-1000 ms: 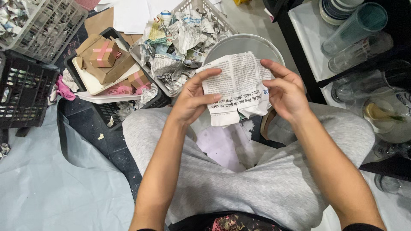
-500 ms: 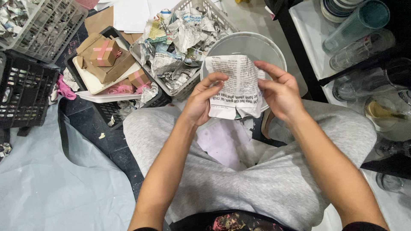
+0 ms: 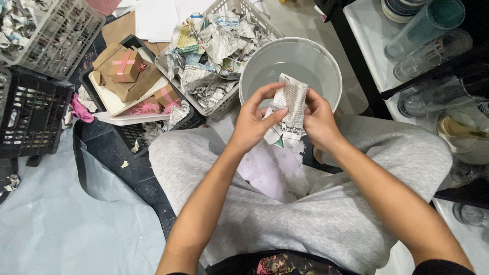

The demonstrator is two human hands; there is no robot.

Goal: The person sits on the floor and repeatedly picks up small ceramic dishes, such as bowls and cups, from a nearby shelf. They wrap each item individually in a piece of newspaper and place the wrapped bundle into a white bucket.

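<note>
A torn piece of newspaper is folded narrow and held upright between both hands. My left hand grips its left side with thumb and fingers. My right hand clasps its right side from behind. The paper hangs just over the near rim of a white bucket that holds some water. I sit cross-legged in grey trousers, and a pale sheet of paper lies in my lap under the hands.
A white basket of crumpled newspaper stands left of the bucket. Brown gift boxes with pink ribbon sit on a white tray. A black crate is at far left. Glasses stand on the right-hand shelf.
The newspaper was spread wide between my hands. It has been folded into a narrow strip, and both hands have come closer together near the bucket rim.
</note>
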